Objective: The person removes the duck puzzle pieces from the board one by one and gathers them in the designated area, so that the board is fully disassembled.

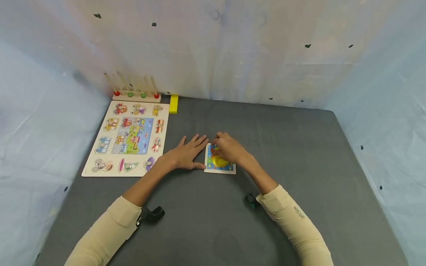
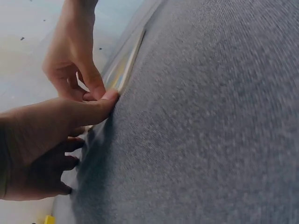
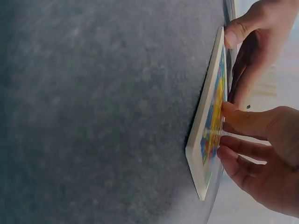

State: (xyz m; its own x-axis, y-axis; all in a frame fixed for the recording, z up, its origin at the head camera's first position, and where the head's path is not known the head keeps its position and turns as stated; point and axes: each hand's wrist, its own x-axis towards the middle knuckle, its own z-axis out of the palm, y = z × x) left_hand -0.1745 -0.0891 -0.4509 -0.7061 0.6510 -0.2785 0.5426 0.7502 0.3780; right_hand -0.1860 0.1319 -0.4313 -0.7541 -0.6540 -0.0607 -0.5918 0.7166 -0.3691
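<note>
The left hand [image 1: 187, 153] lies spread, thumb touching the small puzzle [image 1: 217, 169]; the right hand [image 1: 230, 149] touches its face with bent fingers, whether gripping I cannot tell.

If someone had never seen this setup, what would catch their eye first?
Probably the small puzzle, brightly coloured, near the middle of the grey table, with the right hand touching its face and the spread left hand at its left edge. Next, the much larger, pale-bordered puzzle board on the left, with a yellow block beside its far right corner.
</note>
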